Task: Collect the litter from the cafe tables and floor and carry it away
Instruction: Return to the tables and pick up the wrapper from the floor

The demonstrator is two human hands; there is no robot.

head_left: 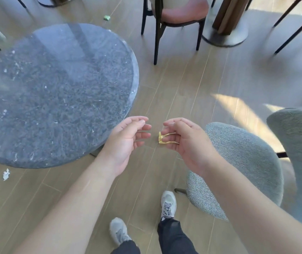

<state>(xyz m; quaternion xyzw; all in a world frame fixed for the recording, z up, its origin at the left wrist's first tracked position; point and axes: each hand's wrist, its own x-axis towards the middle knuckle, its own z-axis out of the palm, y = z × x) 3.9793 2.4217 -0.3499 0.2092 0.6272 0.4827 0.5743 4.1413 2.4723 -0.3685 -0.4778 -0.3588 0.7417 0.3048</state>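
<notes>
Standing view between a round dark stone table (pixel 55 92) and a grey upholstered chair (pixel 238 162). The right hand (pixel 185 140) holds a small yellow wrapper (pixel 162 139) in curled fingers (pixel 170 138); the left hand (pixel 128 138) faces it just beside, fingers loosely bent and apart, holding nothing. Risk, as a judgement: the wrapper is light and only its inner part is gripped, so it may slip to the wooden floor (pixel 183 85) if the hold loosens, or if a pass to the left hand is mistimed. The remaining litter may also be overlooked: a white crumpled scrap (pixel 6 174) lies on the floor near the table's edge, and a green scrap (pixel 106 17) lies well apart beyond the table. The wrapper's folded end juts past the right fingertips toward the left hand, touching neither that hand nor the table.
</notes>
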